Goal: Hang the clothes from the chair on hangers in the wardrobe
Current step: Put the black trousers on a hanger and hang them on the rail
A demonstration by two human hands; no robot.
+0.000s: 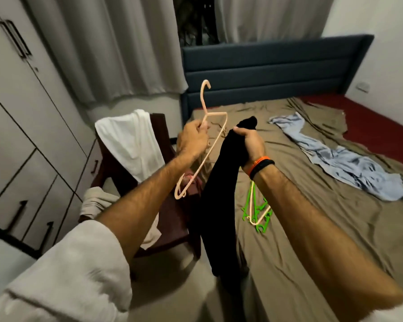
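Between the chair (172,219) and the bed (312,228), the left hand (191,140) curls its fingers round a peach hanger (215,140), hook up; just beside it, the right hand (253,142) grips a hanging black garment (219,194). The white shirt (130,140) drapes the chair back.

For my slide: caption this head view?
Left hand holds peach hanger; right hand grips black garment.

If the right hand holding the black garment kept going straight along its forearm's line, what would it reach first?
Probably the bed: the right hand points up and away over the brown sheet toward the dark headboard. Nothing shows between them, though depth is uncertain.
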